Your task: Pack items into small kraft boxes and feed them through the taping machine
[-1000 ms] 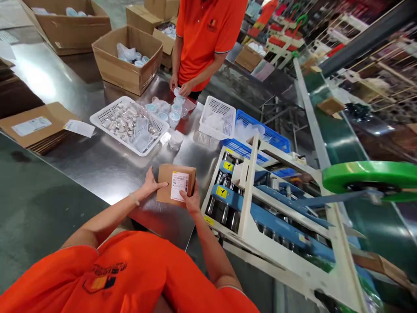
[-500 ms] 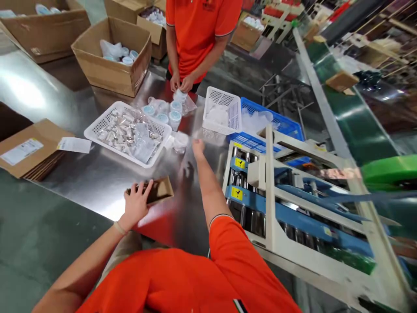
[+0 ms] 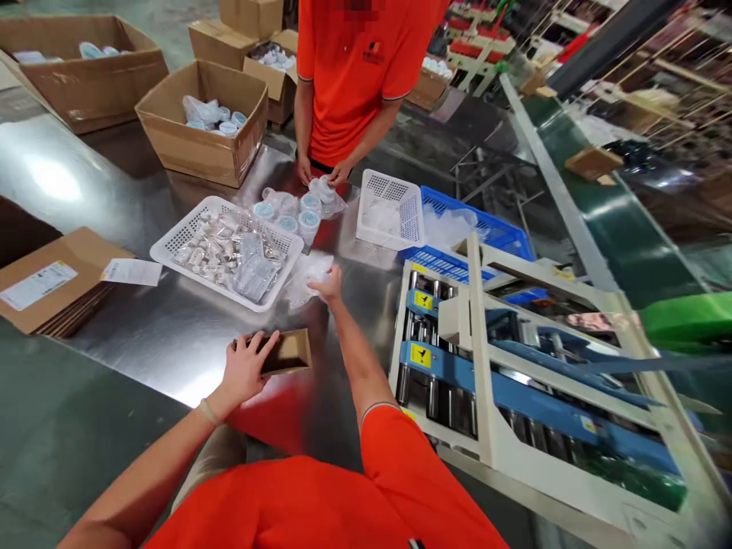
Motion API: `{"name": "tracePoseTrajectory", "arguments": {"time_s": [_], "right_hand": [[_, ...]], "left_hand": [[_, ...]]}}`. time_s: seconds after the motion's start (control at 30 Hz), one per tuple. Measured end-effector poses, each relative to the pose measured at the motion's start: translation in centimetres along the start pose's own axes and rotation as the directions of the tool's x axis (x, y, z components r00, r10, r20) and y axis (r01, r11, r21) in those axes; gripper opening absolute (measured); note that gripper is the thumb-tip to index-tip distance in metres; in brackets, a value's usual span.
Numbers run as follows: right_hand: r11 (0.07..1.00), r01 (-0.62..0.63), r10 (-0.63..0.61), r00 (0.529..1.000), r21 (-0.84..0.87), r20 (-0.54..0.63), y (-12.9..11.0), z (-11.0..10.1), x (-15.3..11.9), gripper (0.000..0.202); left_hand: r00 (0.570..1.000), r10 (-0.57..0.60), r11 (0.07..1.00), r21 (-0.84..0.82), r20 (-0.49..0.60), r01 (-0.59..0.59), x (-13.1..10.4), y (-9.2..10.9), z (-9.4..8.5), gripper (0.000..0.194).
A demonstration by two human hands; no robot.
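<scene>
My left hand (image 3: 247, 370) grips the near left side of a small brown cardboard box (image 3: 293, 352), its fingers hooked over the edge. The box's open end faces right. Farther ahead, my right hand (image 3: 329, 287) is closed on a crumpled translucent plastic bag (image 3: 306, 276); what lies inside is not clear. Just left of that bag is a white perforated tray (image 3: 260, 305), filled with small plastic-wrapped pieces and flat grey packets. Behind it stand several white tubs with pale blue lids (image 3: 287, 224), in clear plastic.
Across the metal table (image 3: 188, 320), a co-worker in an orange shirt (image 3: 357, 84) handles bagged tubs. A white basket (image 3: 394, 242) and a blue crate (image 3: 512, 242) stand right of them. A roller machine (image 3: 446, 374) borders the right side. Flattened cartons (image 3: 69, 255) lie left; cardboard boxes (image 3: 194, 145) stand behind.
My right hand has come left and taken hold of the plastic bag, which is now spread nearer the tray. My left hand stays on the box. The co-worker's hands have moved apart.
</scene>
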State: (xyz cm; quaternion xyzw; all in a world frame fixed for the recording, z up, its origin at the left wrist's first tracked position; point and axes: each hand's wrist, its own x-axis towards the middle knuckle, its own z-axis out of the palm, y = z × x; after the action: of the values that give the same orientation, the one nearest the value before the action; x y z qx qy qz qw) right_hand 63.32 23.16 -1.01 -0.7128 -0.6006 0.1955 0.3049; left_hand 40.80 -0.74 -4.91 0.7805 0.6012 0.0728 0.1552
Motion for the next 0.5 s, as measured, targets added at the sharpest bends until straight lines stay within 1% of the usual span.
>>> {"name": "tracePoseTrajectory", "arguments": {"time_s": [0.07,0.13,0.17,0.2,0.23,0.3,0.33,0.37,0.4,0.5], "right_hand": [[0.989,0.128,-0.135,0.987,-0.08,-0.089,1.9,-2.6,-3.6,0.055],[0.938,0.305,-0.325,0.939,-0.163,-0.115,4.4,-5.5,-8.3,0.047],[0.893,0.393,-0.42,0.903,-0.22,-0.091,5.8,-6.8,-10.9,0.04],[0.84,0.469,-0.496,0.868,-0.271,-0.035,7.1,-7.9,-13.6,0.032],[0.79,0.532,-0.545,0.837,-0.304,0.049,8.3,-8.7,-16.1,0.025],[0.706,0.639,-0.592,0.769,-0.304,0.242,10.0,-9.3,-20.1,0.017],[0.68,0.679,-0.598,0.733,-0.277,0.325,10.5,-9.2,-21.4,0.016],[0.668,0.704,-0.597,0.701,-0.243,0.39,10.6,-8.9,-22.2,0.02],[0.668,0.714,-0.589,0.68,-0.21,0.437,10.5,-8.5,-22.4,0.027],[0.699,0.697,-0.52,0.648,-0.158,0.557,8.7,-7.3,-21.0,0.061]], "left_hand": [[0.999,0.042,0.998,-0.037,0.013,-0.042,0.6,1.5,0.3,0.106],[0.996,0.088,0.993,-0.078,0.012,-0.087,1.3,3.5,0.9,0.109],[0.995,0.096,0.991,-0.099,0.006,-0.095,1.7,4.4,1.2,0.109],[0.996,0.093,0.988,-0.124,-0.002,-0.093,2.0,5.3,1.5,0.109],[0.996,0.084,0.985,-0.152,-0.014,-0.085,2.3,5.9,1.9,0.108],[0.997,0.057,0.975,-0.211,-0.047,-0.066,2.8,6.5,2.5,0.107],[0.996,0.048,0.969,-0.241,-0.07,-0.063,2.9,6.6,2.8,0.108],[0.995,0.043,0.961,-0.268,-0.094,-0.067,3.0,6.5,3.0,0.11],[0.992,0.043,0.953,-0.292,-0.115,-0.075,3.0,6.4,3.1,0.113],[0.987,0.062,0.932,-0.346,-0.148,-0.11,2.8,5.8,3.3,0.121]]}}
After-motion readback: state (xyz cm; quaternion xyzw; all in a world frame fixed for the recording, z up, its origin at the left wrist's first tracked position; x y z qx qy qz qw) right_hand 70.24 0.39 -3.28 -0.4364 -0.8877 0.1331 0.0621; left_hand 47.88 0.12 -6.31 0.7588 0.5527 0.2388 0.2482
